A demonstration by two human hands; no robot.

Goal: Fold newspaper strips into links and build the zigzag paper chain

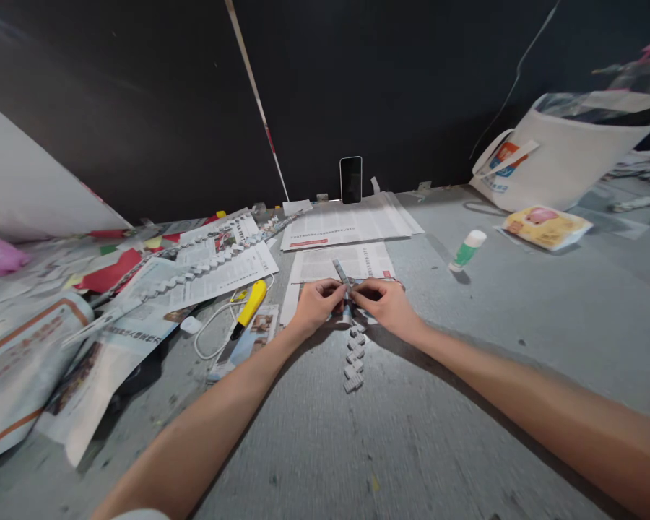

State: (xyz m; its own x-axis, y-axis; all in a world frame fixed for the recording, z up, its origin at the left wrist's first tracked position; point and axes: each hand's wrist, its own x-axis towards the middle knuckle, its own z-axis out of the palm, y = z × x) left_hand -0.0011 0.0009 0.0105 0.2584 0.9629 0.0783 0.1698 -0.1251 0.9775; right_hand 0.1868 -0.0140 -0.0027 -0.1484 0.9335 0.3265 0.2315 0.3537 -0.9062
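Both hands meet over the middle of the table, pinching a narrow folded strip of newspaper (341, 270) that points up and away from me. My left hand (319, 302) grips it from the left with thumb and fingertips. From the other side, my right hand (383, 303) closes on the same strip. Just below the fingers lies a zigzag chain of folded paper pieces (354, 359), running toward me. Whether the strip joins the chain is hidden by the fingers. Beneath and beyond the hands is a sheet of newspaper (336, 264).
A phone (351, 180) leans on the dark wall behind stacked newspapers (347, 225). On the right are a glue stick (468, 250), a yellow packet (546, 227) and a white bag (568, 155). Leftward lie a yellow-handled cutter (252, 302), a white cable (206, 326), a long paper chain (211, 266) and paper scraps.
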